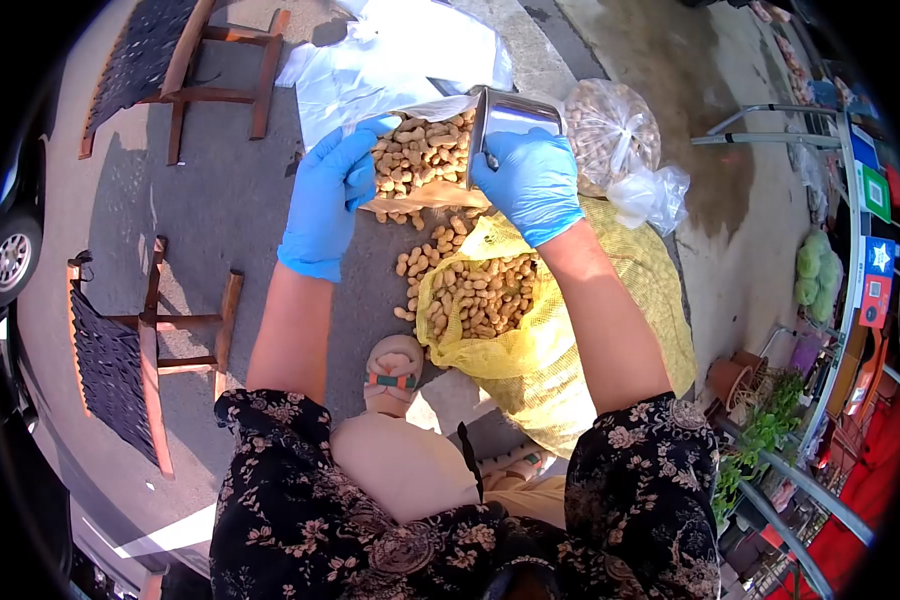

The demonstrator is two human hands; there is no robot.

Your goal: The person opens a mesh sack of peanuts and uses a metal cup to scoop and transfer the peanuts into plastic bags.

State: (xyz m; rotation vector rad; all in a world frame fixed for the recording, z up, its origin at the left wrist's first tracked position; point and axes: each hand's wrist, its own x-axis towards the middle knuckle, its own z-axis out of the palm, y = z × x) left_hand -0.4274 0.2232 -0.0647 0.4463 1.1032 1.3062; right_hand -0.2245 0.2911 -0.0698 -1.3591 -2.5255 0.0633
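Both my hands wear blue gloves. My right hand (530,185) is closed around a shiny metal scoop (515,108), tilted at the right side of a heap of peanuts (420,155). Whether peanuts lie inside the scoop I cannot tell. My left hand (338,180) is closed on the edge of a thin clear plastic bag (345,85) at the heap's left side. A tan edge (435,195) runs along the front of the heap. Nearer to me, a yellow mesh sack (500,365) lies with its mouth open, showing more peanuts (490,295).
A tied clear bag of peanuts (610,125) stands at the right, beside the sack. Loose peanuts (410,265) are scattered on the pavement. Two wooden stools with dark woven seats (120,370) are at the left. A metal rack (845,200) and plants (765,430) line the right.
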